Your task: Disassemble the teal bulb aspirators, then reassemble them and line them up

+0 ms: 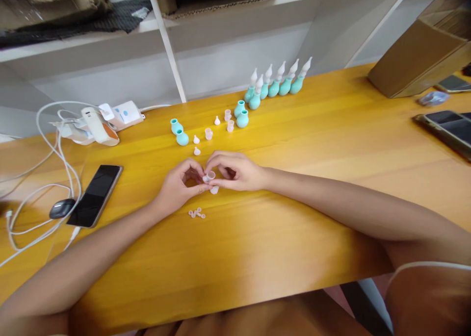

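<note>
Above the middle of the table, my left hand and my right hand meet fingertip to fingertip. My right fingers pinch a small clear plastic cup. The left finger and thumb close on a tiny translucent piece at the cup's side; its shape is partly hidden. Just under the fingertips shows a small white nozzle tip. Several little ring-shaped pieces lie nearer me. Beyond my hands are loose white nozzle tips, clear cups and open teal bulbs.
Several teal bulbs with white tips, nasal aspirators by their look, stand in a row at the back. A phone, a mouse and white cables with chargers occupy the left. On the right are a cardboard box and another phone.
</note>
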`<state>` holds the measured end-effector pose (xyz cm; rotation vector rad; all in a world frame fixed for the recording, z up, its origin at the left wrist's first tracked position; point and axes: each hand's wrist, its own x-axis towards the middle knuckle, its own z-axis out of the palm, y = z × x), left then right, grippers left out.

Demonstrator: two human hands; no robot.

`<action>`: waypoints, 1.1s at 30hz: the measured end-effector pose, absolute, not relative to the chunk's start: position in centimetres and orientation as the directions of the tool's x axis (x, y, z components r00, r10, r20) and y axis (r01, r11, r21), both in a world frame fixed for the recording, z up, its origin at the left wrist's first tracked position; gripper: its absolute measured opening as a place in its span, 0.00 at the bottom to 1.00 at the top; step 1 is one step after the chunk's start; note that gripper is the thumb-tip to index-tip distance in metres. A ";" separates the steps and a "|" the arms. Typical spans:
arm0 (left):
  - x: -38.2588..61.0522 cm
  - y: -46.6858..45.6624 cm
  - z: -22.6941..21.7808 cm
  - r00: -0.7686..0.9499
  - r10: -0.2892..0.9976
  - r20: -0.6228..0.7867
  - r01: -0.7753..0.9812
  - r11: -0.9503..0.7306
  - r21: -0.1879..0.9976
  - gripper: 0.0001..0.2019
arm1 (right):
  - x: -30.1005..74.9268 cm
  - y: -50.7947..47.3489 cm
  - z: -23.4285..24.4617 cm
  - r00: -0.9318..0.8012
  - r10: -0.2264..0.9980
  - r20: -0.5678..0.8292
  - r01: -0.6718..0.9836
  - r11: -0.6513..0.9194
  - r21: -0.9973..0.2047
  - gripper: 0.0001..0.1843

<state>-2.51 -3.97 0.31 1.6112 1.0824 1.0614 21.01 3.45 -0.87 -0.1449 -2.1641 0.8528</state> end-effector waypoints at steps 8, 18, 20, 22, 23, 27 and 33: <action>-2.7 -3.8 -0.2 0.282 0.939 0.194 0.301 -0.279 0.912 0.10 | 20.9 4.0 -1.1 -0.729 0.420 0.541 -0.082 0.731 -0.677 0.08; -2.4 -3.9 0.3 0.308 0.926 0.218 0.467 -0.347 0.813 0.10 | 20.5 4.2 -1.1 -0.725 0.495 0.479 -0.060 0.647 -0.760 0.06; -2.4 -4.0 0.3 0.307 0.932 0.194 0.506 -0.333 0.796 0.11 | 20.5 4.2 -1.2 -0.720 0.503 0.478 -0.062 0.639 -0.766 0.06; -2.4 -4.0 0.3 0.302 0.940 0.157 0.548 -0.306 0.779 0.12 | 20.5 4.2 -1.2 -0.717 0.507 0.478 -0.066 0.633 -0.772 0.06; -2.4 -4.0 0.4 0.295 0.945 0.145 0.566 -0.295 0.770 0.12 | 20.5 4.2 -1.2 -0.718 0.507 0.477 -0.068 0.630 -0.773 0.06; -2.2 -4.0 0.6 0.284 0.949 0.133 0.586 -0.282 0.759 0.12 | 20.4 4.0 -0.9 -0.747 0.479 0.461 -0.091 0.613 -0.785 0.06; -2.2 -4.1 0.6 0.262 0.956 0.134 0.540 -0.260 0.801 0.09 | 20.7 4.1 -0.7 -0.657 0.528 0.538 0.036 0.735 -0.677 0.08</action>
